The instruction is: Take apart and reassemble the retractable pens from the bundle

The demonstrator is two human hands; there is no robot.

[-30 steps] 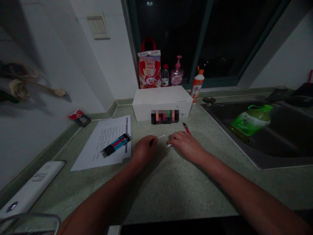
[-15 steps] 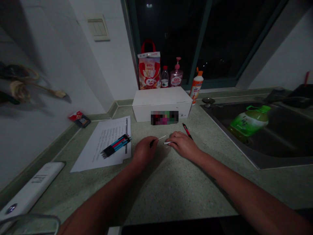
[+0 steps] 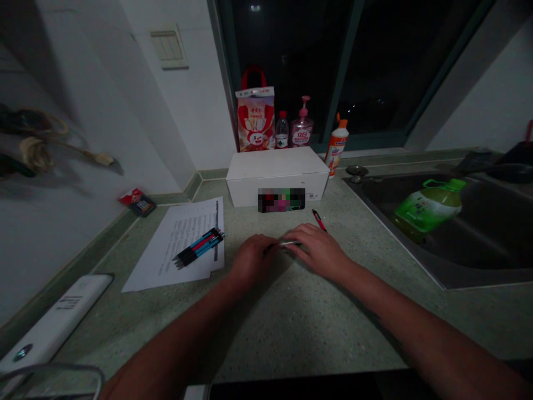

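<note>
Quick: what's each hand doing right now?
Left hand: closed on a small dark piece, too blurred to name.
Right hand: fingers pinched at a thin white piece.

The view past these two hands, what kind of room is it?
Probably a home kitchen: a metal sink is set into the speckled counter, and a pink pump bottle and an orange-capped bottle stand by the window.
</note>
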